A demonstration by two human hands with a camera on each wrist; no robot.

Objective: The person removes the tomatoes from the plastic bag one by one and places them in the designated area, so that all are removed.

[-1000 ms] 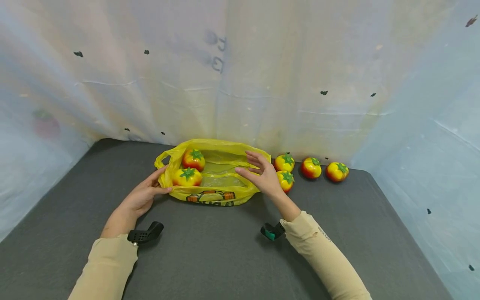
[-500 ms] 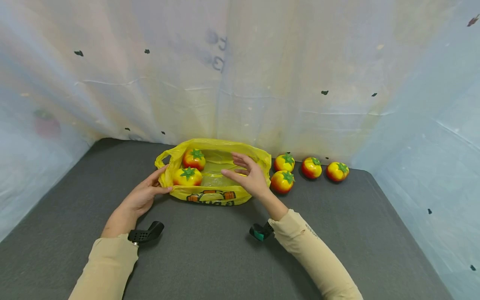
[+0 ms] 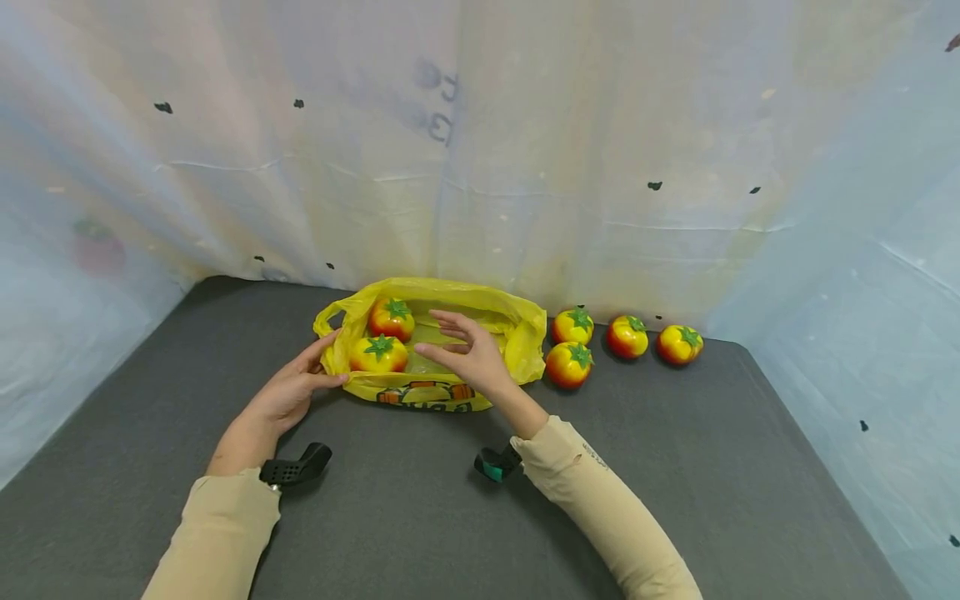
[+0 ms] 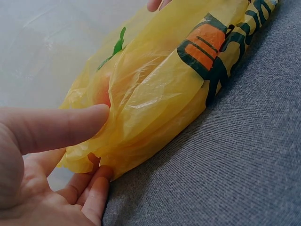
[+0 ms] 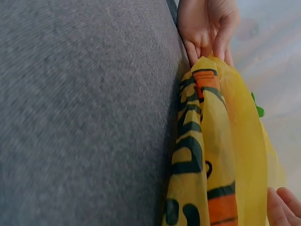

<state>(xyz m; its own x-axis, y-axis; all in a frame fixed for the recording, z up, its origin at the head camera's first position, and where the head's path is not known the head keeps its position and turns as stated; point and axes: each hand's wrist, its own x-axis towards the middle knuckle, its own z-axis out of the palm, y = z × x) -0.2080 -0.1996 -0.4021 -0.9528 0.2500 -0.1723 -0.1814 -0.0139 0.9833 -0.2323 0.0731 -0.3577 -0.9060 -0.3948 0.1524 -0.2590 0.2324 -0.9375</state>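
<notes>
A yellow plastic bag (image 3: 517,367) lies with its mouth spread wide in the head view. Inside at its left end are two glossy red-and-yellow tomatoes, a rear one (image 3: 391,320) and a front one (image 3: 379,355). My left hand (image 3: 288,392) grips the bag's left end, thumb (image 4: 70,125) on the front side and fingers (image 4: 96,190) lower at the end. Over the bag's mouth is my right hand (image 3: 472,358), holding nothing, its fingers and thumb spread apart and pointing toward the tomatoes. The front wall hides part of the bag's inside.
Right of the bag stand more tomatoes: two close together, a rear (image 3: 573,326) and a front (image 3: 569,365), then another (image 3: 627,337) and one farther right (image 3: 679,344). The dark grey table (image 3: 405,517) meets a pale sheet (image 3: 495,150) along its back edge.
My right hand has moved left across the bag's mouth, from its right end toward the tomatoes inside. It has uncovered the front tomato beside the bag. My left hand has stayed at the left end.
</notes>
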